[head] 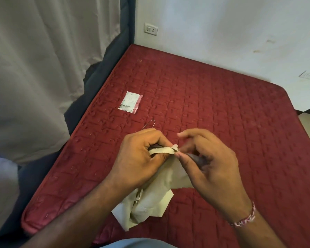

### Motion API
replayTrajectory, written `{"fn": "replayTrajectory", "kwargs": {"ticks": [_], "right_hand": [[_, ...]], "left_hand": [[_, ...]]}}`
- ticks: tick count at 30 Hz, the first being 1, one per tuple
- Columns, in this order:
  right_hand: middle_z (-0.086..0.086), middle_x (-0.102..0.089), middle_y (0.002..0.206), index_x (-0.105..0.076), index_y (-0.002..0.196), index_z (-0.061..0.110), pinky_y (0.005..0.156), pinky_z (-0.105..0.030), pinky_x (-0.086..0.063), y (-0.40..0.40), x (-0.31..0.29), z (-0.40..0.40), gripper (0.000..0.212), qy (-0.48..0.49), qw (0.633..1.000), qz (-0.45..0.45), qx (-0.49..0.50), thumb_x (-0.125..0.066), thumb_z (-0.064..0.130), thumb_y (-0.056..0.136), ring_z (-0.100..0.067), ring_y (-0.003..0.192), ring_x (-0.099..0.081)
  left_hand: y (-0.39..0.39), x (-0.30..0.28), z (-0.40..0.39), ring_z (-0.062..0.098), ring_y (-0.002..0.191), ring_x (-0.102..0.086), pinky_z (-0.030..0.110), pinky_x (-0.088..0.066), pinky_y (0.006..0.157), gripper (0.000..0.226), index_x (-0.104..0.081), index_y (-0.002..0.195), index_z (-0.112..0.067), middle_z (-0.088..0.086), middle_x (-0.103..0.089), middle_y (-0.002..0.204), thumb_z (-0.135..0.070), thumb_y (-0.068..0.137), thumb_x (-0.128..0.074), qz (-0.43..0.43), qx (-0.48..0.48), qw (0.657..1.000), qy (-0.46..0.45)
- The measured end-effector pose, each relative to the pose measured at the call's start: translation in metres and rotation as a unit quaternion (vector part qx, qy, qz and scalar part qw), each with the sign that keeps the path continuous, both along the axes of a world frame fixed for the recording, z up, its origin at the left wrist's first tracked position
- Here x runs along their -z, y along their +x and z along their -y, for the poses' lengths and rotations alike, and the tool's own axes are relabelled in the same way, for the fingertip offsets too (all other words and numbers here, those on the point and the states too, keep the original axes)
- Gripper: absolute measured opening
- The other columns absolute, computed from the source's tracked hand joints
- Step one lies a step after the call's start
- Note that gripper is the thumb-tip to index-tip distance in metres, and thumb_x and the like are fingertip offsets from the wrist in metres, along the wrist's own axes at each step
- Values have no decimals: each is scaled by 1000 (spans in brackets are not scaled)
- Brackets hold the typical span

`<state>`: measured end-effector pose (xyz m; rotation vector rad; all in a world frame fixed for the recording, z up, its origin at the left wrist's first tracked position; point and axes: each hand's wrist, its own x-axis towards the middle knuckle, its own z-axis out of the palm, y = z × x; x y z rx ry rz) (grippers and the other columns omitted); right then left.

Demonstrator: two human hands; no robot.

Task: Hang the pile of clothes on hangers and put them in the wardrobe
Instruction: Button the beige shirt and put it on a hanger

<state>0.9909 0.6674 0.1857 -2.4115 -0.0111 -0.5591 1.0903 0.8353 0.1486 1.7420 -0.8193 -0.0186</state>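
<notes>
Cream garment (150, 203) hangs above the red bed (222, 113), both hands, left hand (140, 158) and right hand (209, 161), pinching its strap over a dark hanger (195, 158); seating that strap squarely should stop it slipping.

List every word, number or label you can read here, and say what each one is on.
No text here can be read.
Small packet on the red mattress: dark print on its white face, too small and blurred to read.
Wall socket plate: no lettering visible.
Cream garment held by both hands: no label visible.
</notes>
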Motion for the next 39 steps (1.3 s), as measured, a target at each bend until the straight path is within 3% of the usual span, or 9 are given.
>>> {"fn": "replayTrajectory", "kwargs": {"ticks": [8, 12, 14, 16, 20, 25, 30, 34, 39], "right_hand": [[-3, -70, 71, -66, 84, 18, 48, -37, -49, 0, 32, 0, 20, 271, 952, -146, 0, -70, 32, 98, -16, 60, -65], [-21, -66, 75, -64, 116, 4, 40, -24, -43, 17, 105, 14, 58, 585, 740, -317, 99, -49, 57, 101, -27, 52, -62], [-24, -72, 101, -63, 128, 8, 48, -32, -56, 23, 156, 13, 68, 691, 594, -393, 125, -45, 67, 100, -35, 76, -73], [-19, -71, 116, -70, 120, 10, 64, -40, -63, 27, 196, 1, 53, 749, 531, -377, 123, -40, 51, 108, -34, 97, -74], [-7, -69, 102, -71, 98, 19, 86, -39, -56, 82, 218, -13, 17, 678, 675, -247, 155, -58, 8, 98, -18, 87, -68], [-7, -66, 76, -64, 98, 9, 62, -28, -54, 136, 202, 11, 26, 703, 687, -54, 176, -53, -14, 93, -15, 63, -61], [-8, -64, 62, -69, 78, 13, 45, -31, -49, 68, 284, 19, 15, 350, 876, -326, 72, -57, 15, 86, -20, 49, -59], [-2, -77, 85, -63, 74, 27, 63, -23, -57, 0, 364, 12, 8, 46, 702, -706, -82, -61, 23, 80, -21, 82, -76], [4, -66, 84, -59, 85, 25, 77, -29, -50, 42, 409, 16, 10, 127, 801, -563, 160, -62, 16, 85, -27, 86, -68]], "left_hand": [[1, 18, 5, 10, 75, -65, 28, -51, 64, 9, -77, 84, -11, -6, -68, 81, -6, 84, -84, 105, -72, 992, -3], [20, 31, 7, 15, 80, -67, 35, -53, 66, 5, -79, 87, -4, 2, -70, 86, -8, 88, -81, 148, -40, 988, -23], [23, 41, 12, 20, 82, -65, 38, -52, 67, 6, -81, 91, -4, 5, -68, 90, -9, 87, -83, 161, -29, 986, -21], [22, 56, 17, 22, 81, -59, 39, -47, 68, 9, -83, 92, -10, 3, -64, 88, -17, 87, -85, 196, -37, 980, 1], [22, 95, 5, 18, 69, -54, 39, -41, 61, 15, -82, 96, -21, -4, -61, 74, -34, 90, -81, 256, -74, 959, 94], [27, 136, -35, 16, 60, -59, 33, -44, 54, 27, -80, 85, -20, -6, -68, 69, -44, 95, -71, 250, -116, 949, 152], [13, 219, -63, 20, 78, -71, 31, -49, 59, 22, -71, 94, -28, -5, -74, 86, -46, 87, -60, 87, 48, 886, 452], [4, 288, -83, 30, 102, -69, 37, -54, 80, 35, -71, 105, -20, 6, -71, 109, -49, 84, -73, -168, 245, 686, 664], [60, 346, -73, 21, 92, -69, 34, -55, 77, 28, -68, 92, -28, -8, -69, 90, -51, 78, -57, -268, 50, 805, 527]]}}
